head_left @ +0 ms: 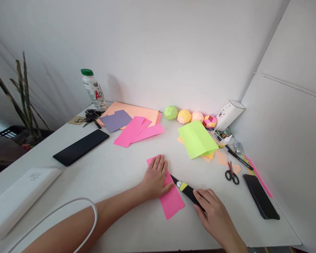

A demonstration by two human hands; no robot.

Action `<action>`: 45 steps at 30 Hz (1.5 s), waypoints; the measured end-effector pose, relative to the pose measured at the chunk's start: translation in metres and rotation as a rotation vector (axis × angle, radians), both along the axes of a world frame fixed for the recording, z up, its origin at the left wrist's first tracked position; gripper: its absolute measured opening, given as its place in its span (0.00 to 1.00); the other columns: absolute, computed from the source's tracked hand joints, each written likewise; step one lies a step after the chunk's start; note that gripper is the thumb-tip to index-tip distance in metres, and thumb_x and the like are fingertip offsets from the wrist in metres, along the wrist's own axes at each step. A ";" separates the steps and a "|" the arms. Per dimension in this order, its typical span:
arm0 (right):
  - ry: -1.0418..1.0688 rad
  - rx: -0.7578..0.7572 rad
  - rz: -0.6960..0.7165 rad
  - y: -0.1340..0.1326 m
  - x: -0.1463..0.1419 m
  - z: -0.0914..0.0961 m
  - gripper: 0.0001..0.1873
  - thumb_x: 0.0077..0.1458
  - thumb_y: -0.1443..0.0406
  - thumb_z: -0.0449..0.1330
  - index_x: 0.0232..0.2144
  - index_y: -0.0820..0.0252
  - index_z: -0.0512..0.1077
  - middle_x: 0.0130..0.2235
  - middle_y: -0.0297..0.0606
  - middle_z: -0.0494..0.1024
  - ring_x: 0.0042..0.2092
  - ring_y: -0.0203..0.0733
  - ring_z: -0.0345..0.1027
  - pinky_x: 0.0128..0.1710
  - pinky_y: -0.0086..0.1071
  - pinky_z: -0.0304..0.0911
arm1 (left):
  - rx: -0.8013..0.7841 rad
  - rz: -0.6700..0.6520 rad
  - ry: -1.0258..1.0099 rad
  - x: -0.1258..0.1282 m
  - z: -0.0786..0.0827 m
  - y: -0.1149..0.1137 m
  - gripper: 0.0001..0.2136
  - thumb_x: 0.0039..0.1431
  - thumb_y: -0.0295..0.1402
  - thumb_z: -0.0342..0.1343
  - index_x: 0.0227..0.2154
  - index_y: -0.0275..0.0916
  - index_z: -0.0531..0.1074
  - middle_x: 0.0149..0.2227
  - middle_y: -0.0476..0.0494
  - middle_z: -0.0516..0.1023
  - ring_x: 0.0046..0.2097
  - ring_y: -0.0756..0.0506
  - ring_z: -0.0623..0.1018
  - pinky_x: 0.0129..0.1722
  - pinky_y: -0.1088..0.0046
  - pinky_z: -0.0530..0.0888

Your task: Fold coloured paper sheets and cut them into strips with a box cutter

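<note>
A strip of pink paper (171, 206) lies on the white table. My left hand (156, 175) rests flat on its upper half, fingers stretched out and thumb pointing to the right. A black and yellow utility knife (190, 192) is gripped in my right hand (212, 211). The knife's blade points up and left, beside the paper's right edge near my left thumb; whether the blade touches the paper I cannot tell. Several other pink strips (131, 133) lie farther back, left of centre. To the right of them is a folded lime-green sheet (196, 138) on orange paper.
Scissors (231, 174) and a phone (262, 196) lie at right. Paper balls (184, 116) line the wall beside a white holder (229, 114). At left are a black slab (81, 147), a white power bank (21, 202) with a cable, keys (92, 116) and a bottle (93, 89).
</note>
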State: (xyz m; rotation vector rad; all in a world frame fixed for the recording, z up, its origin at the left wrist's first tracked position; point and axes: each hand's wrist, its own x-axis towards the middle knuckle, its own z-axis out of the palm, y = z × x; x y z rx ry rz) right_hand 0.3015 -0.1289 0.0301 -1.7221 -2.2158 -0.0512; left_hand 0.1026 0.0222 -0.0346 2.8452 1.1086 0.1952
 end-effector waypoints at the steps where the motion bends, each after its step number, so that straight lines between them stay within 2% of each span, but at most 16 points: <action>1: 0.002 -0.006 -0.003 0.002 0.000 0.000 0.17 0.60 0.70 0.50 0.49 0.61 0.70 0.40 0.45 0.76 0.41 0.46 0.68 0.37 0.39 0.72 | -0.001 0.000 0.000 0.000 0.000 0.000 0.41 0.58 0.58 0.35 0.61 0.26 0.55 0.65 0.29 0.51 0.66 0.31 0.47 0.62 0.55 0.42; 8: 0.011 -0.035 0.008 0.013 -0.005 -0.001 0.17 0.59 0.71 0.50 0.49 0.63 0.69 0.41 0.46 0.75 0.42 0.47 0.67 0.38 0.41 0.71 | -0.007 -0.005 0.020 -0.001 0.007 -0.003 0.40 0.59 0.58 0.34 0.61 0.26 0.56 0.64 0.29 0.52 0.66 0.31 0.47 0.62 0.55 0.42; 14: 0.007 -0.059 0.014 -0.012 -0.008 -0.002 0.18 0.59 0.71 0.49 0.50 0.63 0.68 0.42 0.46 0.75 0.42 0.46 0.68 0.39 0.38 0.71 | -0.003 -0.115 -0.044 -0.007 0.003 -0.020 0.42 0.58 0.59 0.35 0.60 0.24 0.57 0.64 0.26 0.51 0.65 0.30 0.48 0.62 0.54 0.43; 19: 0.007 -0.062 0.023 -0.024 -0.008 -0.005 0.18 0.60 0.70 0.50 0.51 0.63 0.68 0.43 0.46 0.75 0.43 0.46 0.68 0.40 0.36 0.70 | -0.013 -0.050 -0.089 -0.005 0.006 -0.022 0.32 0.62 0.51 0.41 0.54 0.25 0.66 0.62 0.27 0.57 0.64 0.32 0.55 0.62 0.56 0.52; 22: 0.004 -0.058 0.029 -0.024 -0.006 -0.005 0.18 0.60 0.70 0.50 0.51 0.63 0.68 0.43 0.45 0.75 0.43 0.46 0.69 0.40 0.36 0.70 | -0.039 -0.023 -0.099 -0.005 0.009 -0.018 0.31 0.60 0.52 0.44 0.51 0.27 0.69 0.63 0.28 0.56 0.64 0.32 0.54 0.61 0.56 0.54; 24: -0.002 -0.049 0.031 -0.023 -0.005 -0.005 0.18 0.59 0.70 0.50 0.51 0.63 0.68 0.43 0.45 0.75 0.43 0.46 0.69 0.40 0.36 0.70 | -0.056 -0.007 -0.084 -0.006 0.009 -0.016 0.35 0.58 0.55 0.43 0.54 0.26 0.66 0.64 0.27 0.54 0.65 0.31 0.51 0.61 0.55 0.53; 27: -0.007 -0.039 0.030 -0.021 -0.005 -0.004 0.18 0.59 0.70 0.50 0.51 0.63 0.69 0.43 0.46 0.75 0.43 0.47 0.68 0.38 0.36 0.70 | -0.070 0.002 -0.055 -0.007 0.006 -0.012 0.42 0.57 0.59 0.39 0.59 0.22 0.58 0.64 0.26 0.50 0.66 0.31 0.48 0.62 0.53 0.48; 30: -0.006 -0.039 0.025 -0.015 -0.005 -0.004 0.17 0.59 0.71 0.50 0.50 0.65 0.68 0.42 0.46 0.75 0.41 0.46 0.68 0.37 0.37 0.71 | -0.070 0.002 -0.043 -0.006 0.002 -0.010 0.44 0.56 0.60 0.36 0.61 0.22 0.54 0.65 0.26 0.49 0.66 0.32 0.46 0.63 0.54 0.45; 45: 0.002 -0.080 0.016 0.014 -0.005 -0.005 0.18 0.59 0.72 0.49 0.51 0.65 0.67 0.41 0.46 0.74 0.41 0.47 0.66 0.36 0.41 0.70 | -0.034 0.006 -0.042 -0.005 0.000 -0.011 0.44 0.57 0.59 0.36 0.61 0.22 0.55 0.65 0.26 0.49 0.66 0.31 0.46 0.63 0.54 0.42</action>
